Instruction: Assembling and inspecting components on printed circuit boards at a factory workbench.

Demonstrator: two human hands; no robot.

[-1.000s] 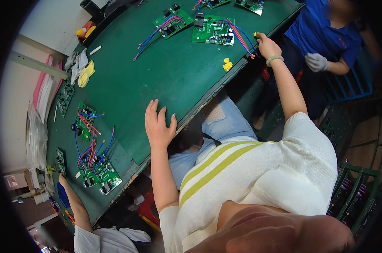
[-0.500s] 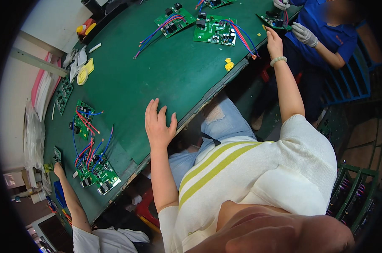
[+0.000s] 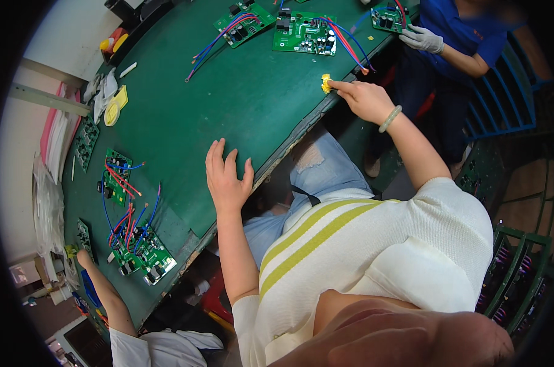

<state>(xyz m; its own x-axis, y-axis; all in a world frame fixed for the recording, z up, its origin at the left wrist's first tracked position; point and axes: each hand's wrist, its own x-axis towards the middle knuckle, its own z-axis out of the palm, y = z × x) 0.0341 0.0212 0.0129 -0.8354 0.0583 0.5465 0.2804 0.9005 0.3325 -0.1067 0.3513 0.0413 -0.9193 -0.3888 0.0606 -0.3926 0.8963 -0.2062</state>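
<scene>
In the head view, we are resting our left hand (image 3: 228,177), fingers spread, on the flat green tabletop (image 3: 167,104). Our right hand (image 3: 367,101), forefinger extended, other fingers partly hidden, is touching a crumpled bright-yellow clump (image 3: 326,82) near its edge. A co-worker's blue shirt (image 3: 463,41) is perhaps bearing lettering.

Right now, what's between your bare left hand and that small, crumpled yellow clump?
Only smooth green tabletop lies between the left hand and the yellow clump; the head view shows that stretch bare.
</scene>
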